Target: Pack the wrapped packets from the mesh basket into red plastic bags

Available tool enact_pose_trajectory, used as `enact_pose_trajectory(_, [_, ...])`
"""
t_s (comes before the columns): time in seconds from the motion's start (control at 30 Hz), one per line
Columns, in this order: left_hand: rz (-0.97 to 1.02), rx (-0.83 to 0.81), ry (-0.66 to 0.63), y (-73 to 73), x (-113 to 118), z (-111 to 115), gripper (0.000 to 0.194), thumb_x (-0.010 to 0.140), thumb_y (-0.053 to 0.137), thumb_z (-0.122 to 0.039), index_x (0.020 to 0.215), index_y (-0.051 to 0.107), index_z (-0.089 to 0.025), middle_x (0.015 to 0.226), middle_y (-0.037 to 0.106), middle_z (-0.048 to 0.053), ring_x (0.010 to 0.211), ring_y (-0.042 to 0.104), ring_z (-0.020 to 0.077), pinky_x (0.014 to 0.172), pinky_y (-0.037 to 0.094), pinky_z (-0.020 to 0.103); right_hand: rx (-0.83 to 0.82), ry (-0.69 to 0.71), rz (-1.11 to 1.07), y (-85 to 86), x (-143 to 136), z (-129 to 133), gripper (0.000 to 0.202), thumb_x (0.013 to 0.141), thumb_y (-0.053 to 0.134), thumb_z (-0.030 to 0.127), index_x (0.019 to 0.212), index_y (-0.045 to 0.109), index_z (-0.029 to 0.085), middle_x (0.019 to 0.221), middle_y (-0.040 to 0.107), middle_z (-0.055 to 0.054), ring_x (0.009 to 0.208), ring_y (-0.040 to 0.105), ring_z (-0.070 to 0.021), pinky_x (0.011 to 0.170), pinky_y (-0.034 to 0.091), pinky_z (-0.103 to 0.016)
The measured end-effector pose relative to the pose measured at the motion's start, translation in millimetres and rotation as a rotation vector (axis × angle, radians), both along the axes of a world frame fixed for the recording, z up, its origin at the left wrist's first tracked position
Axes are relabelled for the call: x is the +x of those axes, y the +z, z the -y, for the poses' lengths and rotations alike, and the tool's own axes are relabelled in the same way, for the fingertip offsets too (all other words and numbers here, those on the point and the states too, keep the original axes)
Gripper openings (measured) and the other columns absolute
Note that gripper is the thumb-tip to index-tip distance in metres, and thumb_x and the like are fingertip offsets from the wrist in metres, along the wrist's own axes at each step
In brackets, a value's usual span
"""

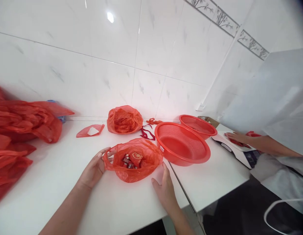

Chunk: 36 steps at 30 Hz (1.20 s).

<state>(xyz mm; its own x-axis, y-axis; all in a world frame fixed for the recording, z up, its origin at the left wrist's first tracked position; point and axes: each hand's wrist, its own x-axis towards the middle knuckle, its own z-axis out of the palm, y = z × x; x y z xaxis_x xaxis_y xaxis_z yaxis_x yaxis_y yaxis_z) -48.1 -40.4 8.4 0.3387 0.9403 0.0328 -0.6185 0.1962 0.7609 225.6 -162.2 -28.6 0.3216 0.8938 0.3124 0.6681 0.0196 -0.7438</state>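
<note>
A thin red plastic bag (131,176) stands on the white table in front of me, its mouth spread wide. Inside lie a red packet (136,159) with gold print and several small dark wrapped pieces (128,162), too small to name. My left hand (94,169) holds the bag's left handle, with the fingers hooked through the loop and partly behind the film. At the other side, my right hand (165,189) is open, thumb apart, its fingertips against the bag's right edge.
Behind are another red bag (125,130), a flat red bag piece (86,132) and dark red ribbon (147,133). Red baskets (183,159) stand right. A heap of red bags (26,120) lies left. A co-worker's hand (239,137) rests over a scale (235,155).
</note>
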Motion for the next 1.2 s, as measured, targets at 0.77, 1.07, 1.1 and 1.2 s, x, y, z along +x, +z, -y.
enact_pose_trajectory(0.77, [-0.002, 0.05, 0.053, -2.1, 3, 9, 0.039, 0.085, 0.052, -0.041, 0.118, 0.054, -0.021, 0.105, 0.067, 0.009, 0.091, 0.065, 0.0237, 0.079, 0.05, 0.038, 0.143, -0.014, -0.277, -14.5, 11, -7, 0.06, 0.081, 0.053, 0.035, 0.135, 0.031, 0.018, 0.137, 0.04, -0.016, 0.123, 0.044, -0.0274, 0.101, 0.038, -0.047])
enact_pose_trajectory(1.07, [-0.049, 0.029, 0.106, -5.9, -4, 17, 0.033, 0.086, 0.052, -0.036, 0.116, 0.054, -0.021, 0.113, 0.066, 0.01, 0.09, 0.066, 0.0179, 0.078, 0.051, 0.03, 0.199, 0.092, -0.247, -11.7, 13, -2, 0.051, 0.082, 0.05, 0.025, 0.132, 0.039, 0.02, 0.133, 0.047, -0.013, 0.123, 0.046, -0.0241, 0.101, 0.039, -0.046])
enact_pose_trajectory(1.1, [-0.055, 0.03, 0.106, -5.4, -3, 18, 0.034, 0.086, 0.053, -0.037, 0.116, 0.054, -0.021, 0.113, 0.066, 0.01, 0.088, 0.066, 0.0177, 0.077, 0.051, 0.029, 0.199, 0.098, -0.254, -11.9, 15, -1, 0.053, 0.082, 0.05, 0.023, 0.133, 0.038, 0.02, 0.133, 0.047, -0.013, 0.123, 0.047, -0.024, 0.101, 0.04, -0.046])
enact_pose_trajectory(1.2, [-0.089, 0.038, 0.124, -5.4, -1, 20, 0.04, 0.084, 0.055, -0.041, 0.118, 0.053, -0.022, 0.108, 0.068, 0.009, 0.086, 0.066, 0.0178, 0.075, 0.051, 0.029, 0.181, 0.1, -0.284, -13.4, 21, 4, 0.056, 0.081, 0.05, 0.022, 0.135, 0.034, 0.019, 0.131, 0.049, -0.014, 0.119, 0.051, -0.0231, 0.099, 0.043, -0.044])
